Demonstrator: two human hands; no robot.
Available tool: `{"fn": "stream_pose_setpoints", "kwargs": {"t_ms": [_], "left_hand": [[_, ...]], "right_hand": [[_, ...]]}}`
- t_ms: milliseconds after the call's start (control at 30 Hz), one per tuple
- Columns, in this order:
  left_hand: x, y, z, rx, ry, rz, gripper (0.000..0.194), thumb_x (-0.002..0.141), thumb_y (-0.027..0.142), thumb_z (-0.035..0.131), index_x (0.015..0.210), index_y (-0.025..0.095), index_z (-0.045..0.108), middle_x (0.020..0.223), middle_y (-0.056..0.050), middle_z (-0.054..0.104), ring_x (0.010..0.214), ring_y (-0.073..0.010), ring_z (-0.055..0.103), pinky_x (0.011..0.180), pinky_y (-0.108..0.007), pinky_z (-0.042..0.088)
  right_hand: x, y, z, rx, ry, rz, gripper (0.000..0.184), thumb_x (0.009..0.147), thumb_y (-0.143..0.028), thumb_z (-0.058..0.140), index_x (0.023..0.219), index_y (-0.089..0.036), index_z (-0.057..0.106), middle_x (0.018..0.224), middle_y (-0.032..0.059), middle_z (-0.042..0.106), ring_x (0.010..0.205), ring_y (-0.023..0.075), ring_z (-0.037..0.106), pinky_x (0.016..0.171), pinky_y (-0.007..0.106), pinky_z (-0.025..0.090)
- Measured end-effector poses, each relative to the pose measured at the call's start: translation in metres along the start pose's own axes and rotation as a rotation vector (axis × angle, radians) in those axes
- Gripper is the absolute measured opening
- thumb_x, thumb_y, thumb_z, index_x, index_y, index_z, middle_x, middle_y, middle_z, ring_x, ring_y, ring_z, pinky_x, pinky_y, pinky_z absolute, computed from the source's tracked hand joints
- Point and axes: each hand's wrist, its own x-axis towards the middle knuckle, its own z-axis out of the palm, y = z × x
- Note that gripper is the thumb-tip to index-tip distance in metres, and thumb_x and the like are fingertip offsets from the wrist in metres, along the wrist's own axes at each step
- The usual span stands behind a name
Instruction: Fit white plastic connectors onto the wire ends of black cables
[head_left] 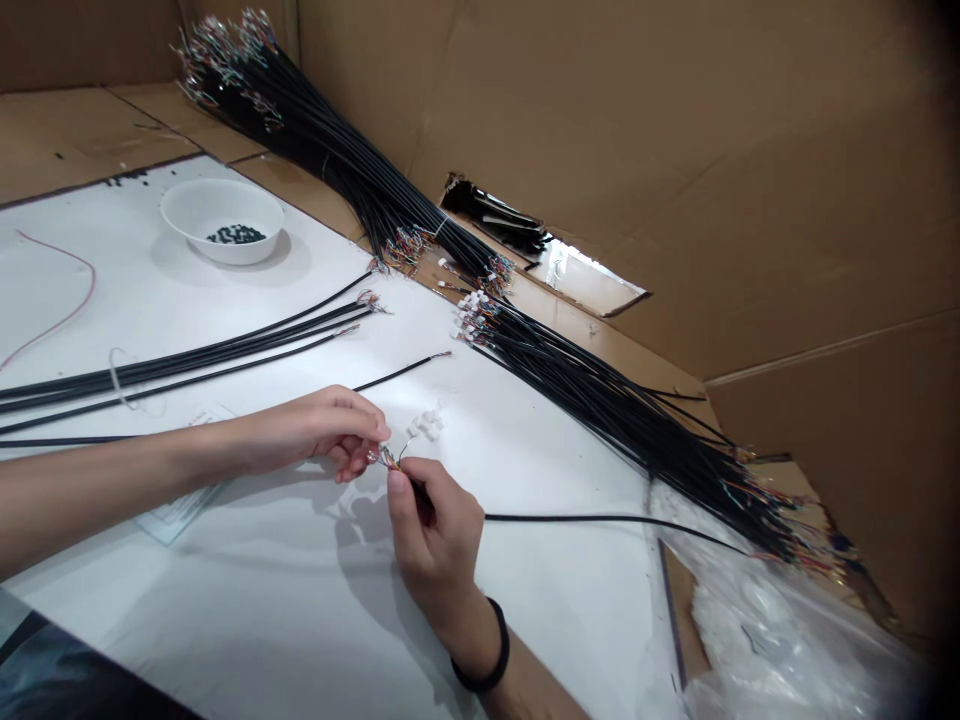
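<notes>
My right hand is closed around the end of a black cable, with the thumb and forefinger near where its jacket stops. From that end thin coloured wires fan out toward the left, and one stands up apart from the others. The fingers of my left hand are pinched at the tips of these wires; whether a small part is also between them cannot be made out. Just beyond the hands, several small white connectors lie on the white tabletop.
Black cables lie at left, near a white bowl of small dark pieces. Bundled cables rest at the back, and another pile at right, partly with white connectors. A clear plastic bag sits front right. Cardboard walls stand behind.
</notes>
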Motion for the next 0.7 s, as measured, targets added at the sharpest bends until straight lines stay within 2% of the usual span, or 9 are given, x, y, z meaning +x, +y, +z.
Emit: {"fn": "stream_pose_setpoints", "kwargs": {"t_ms": [200,400,700], "left_hand": [[0.0013,-0.0015,-0.0003,-0.007,-0.004,-0.010,0.031,0.074,0.037,0.071,0.059,0.013,0.058,0.052,-0.002,0.056,0.048,-0.0103,0.051,0.048,-0.021,0.041],[0.0006,-0.0008,-0.0006,0.000,-0.027,-0.010,0.029,0.075,0.035,0.069,0.060,0.013,0.059,0.054,-0.001,0.056,0.050,-0.0097,0.051,0.050,-0.020,0.041],[-0.0006,0.0011,0.0006,0.124,-0.062,-0.039,0.028,0.077,0.036,0.067,0.063,0.013,0.061,0.059,-0.001,0.057,0.053,-0.0099,0.052,0.055,-0.021,0.041]], "right_hand": [[-0.0005,-0.0020,-0.0015,-0.026,-0.029,0.025,0.019,0.092,-0.023,0.048,0.076,-0.018,0.059,0.056,-0.0037,0.051,0.045,0.0071,0.039,0.042,0.020,0.032],[-0.0004,-0.0025,-0.0013,0.014,-0.026,0.038,0.011,0.089,-0.022,0.053,0.080,-0.018,0.058,0.057,-0.0052,0.051,0.045,0.0058,0.040,0.042,0.018,0.032],[-0.0006,-0.0023,-0.0006,0.054,-0.053,0.024,0.007,0.088,-0.021,0.055,0.082,-0.018,0.056,0.058,-0.0053,0.053,0.045,0.0062,0.042,0.042,0.018,0.033]]}}
